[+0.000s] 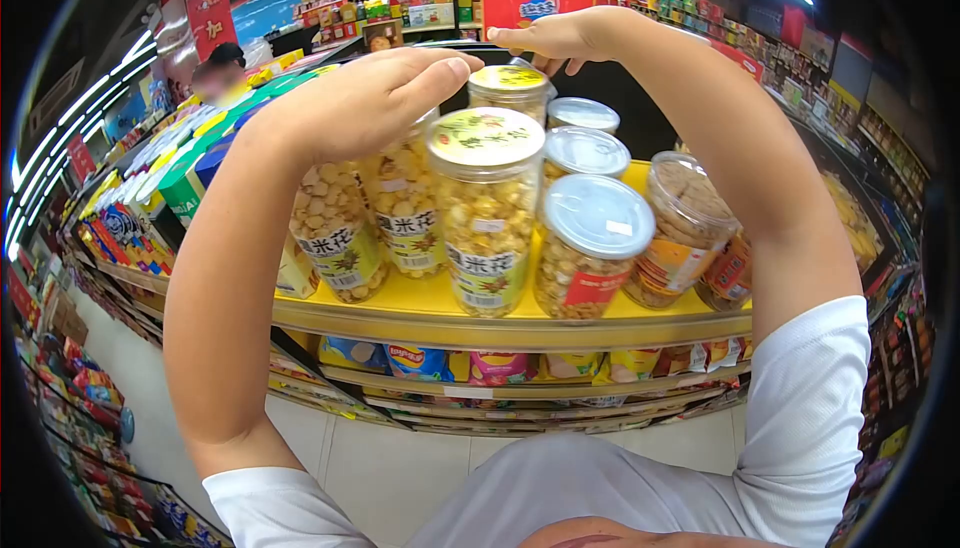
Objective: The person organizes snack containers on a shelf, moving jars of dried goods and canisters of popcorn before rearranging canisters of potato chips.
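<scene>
My left hand (385,88) reaches over the left-hand jars, its fingers stretched toward the right and its thumb near a yellow-lidded jar (508,88). Farther back, my right hand (565,36) hovers with fingers apart, some hanging down near the rear jars; I see nothing held in it. Between my arms stands a clear popcorn jar (487,218) with a yellow lid and green label. More popcorn jars (338,228) stand to its left, partly under my left hand. To its right are a blue-lidded jar (597,238) and a jar of brown snacks (678,228).
The jars stand on a yellow shelf (400,303) with a raised front edge. Bagged chips (418,361) fill the tier below. Green and white canisters (190,183) line the left side. A person (220,73) is at the far left; stocked shelves (680,13) surround the area.
</scene>
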A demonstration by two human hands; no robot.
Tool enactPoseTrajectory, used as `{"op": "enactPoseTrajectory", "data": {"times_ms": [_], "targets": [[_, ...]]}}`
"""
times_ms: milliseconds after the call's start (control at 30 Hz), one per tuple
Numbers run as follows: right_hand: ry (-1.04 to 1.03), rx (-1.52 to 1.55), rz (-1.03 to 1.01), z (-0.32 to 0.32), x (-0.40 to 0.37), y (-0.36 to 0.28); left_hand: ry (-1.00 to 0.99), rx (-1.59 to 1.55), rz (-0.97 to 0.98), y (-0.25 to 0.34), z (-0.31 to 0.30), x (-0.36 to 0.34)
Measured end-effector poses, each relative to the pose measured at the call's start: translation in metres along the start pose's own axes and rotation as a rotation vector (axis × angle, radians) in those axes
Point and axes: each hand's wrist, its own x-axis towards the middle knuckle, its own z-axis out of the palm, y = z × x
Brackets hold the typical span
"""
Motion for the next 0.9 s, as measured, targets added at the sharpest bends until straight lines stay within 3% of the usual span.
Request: {"op": "enactPoseTrajectory", "data": {"times_ms": [133,267,400,533,667,767,900], "targets": [[-0.047,0.03,-0.024,-0.01,0.005,-0.029,-0.003,0.104,-0.041,-0.016,-0.026,-0.02],[0.035,-0.043,-0.216,-0.001,0.01,-0.06,0.014,0.102,-0.07,-0.031,-0.036,-0.036],[0.046,-0.159,-0.41,0.004,0.031,-0.082,-0.09,0.143,-0.076,-0.035,-0.041,-0.043],[0.07,-0.127,-0.378,0.016,0.019,-0.115,-0.176,0.106,-0.126,-0.033,-0.054,-0.05],[0.097,-0.394,-0.419,0.016,0.038,-0.126,-0.092,0.257,-0.134,-0.048,-0.055,-0.061],[0.082,-0.453,-0.391,0.018,0.045,-0.126,-0.153,0.309,-0.209,-0.041,-0.058,-0.067],[0.0,-0.429,-0.218,0.015,0.038,-0.13,-0.145,0.267,-0.145,-0.048,-0.057,-0.072]]}}
